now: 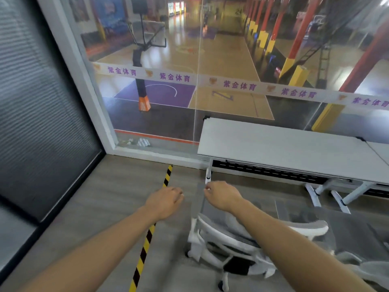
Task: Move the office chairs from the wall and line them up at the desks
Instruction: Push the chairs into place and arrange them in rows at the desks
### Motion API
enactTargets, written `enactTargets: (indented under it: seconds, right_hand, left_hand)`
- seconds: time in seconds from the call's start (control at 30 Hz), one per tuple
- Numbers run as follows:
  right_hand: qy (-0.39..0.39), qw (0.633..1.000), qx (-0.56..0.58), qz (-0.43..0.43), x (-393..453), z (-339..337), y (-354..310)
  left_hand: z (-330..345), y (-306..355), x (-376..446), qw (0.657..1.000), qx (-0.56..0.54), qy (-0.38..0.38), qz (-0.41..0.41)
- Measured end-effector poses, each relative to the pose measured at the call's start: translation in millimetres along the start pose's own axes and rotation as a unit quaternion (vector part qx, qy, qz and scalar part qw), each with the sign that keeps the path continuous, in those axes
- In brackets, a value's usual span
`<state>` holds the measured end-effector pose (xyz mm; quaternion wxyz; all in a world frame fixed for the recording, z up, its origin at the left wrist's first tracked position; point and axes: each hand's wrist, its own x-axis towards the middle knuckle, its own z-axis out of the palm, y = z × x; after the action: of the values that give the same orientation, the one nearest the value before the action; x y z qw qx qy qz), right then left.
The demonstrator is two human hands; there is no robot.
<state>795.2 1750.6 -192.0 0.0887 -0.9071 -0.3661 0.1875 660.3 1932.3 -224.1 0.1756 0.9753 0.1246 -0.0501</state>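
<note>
Glass wall banner (237,85) reads "紫金体育", repeated. Left hand (166,200) and right hand (221,196) hover side by side, fingers loosely curled, holding nothing. White mesh office chair (235,241) sits below right hand, just before white table (280,144).

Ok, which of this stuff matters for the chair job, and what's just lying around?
Job: chair, desk, left hand, right hand.
Lying about: hazard tape on floor, banner on glass, blinds.

Head camera looks forward and down over outstretched arms, toward a desk (273,142).
</note>
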Motion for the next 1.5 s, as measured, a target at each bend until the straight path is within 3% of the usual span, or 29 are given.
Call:
enactTargets:
  seconds: [0.27, 0.57, 0.77, 0.93, 1.07, 1.23, 1.5]
  right_hand:
    - [-0.022, 1.0, 0.002, -0.001, 40, 33, -76]
    - [-0.018, 0.999, -0.037, 0.02, 66, 41, -76]
    - [0.013, 0.997, -0.032, 0.063, 55, 40, -86]
    - [0.077, 0.986, 0.009, 0.145, 21, 47, -110]
    - [0.131, 0.957, 0.074, 0.249, -39, 79, -143]
    - [0.141, 0.905, 0.116, 0.384, -142, 122, -186]
    - [0.155, 0.793, 0.135, 0.573, -341, 193, -259]
  left_hand:
    - [-15, -90, -18, 0.998, 0.014, -0.031, -0.051]
    - [-32, -94, -1, 0.999, 0.026, -0.015, -0.013]
    - [-44, -107, 16, 0.998, 0.026, -0.036, 0.048]
    - [-63, -115, 33, 0.982, 0.08, -0.027, 0.172]
    - [-66, -113, 28, 0.952, 0.1, -0.061, 0.283]
    - [-48, -77, -21, 0.901, 0.112, -0.104, 0.405]
    - [16, 19, -179, 0.807, 0.085, -0.158, 0.563]
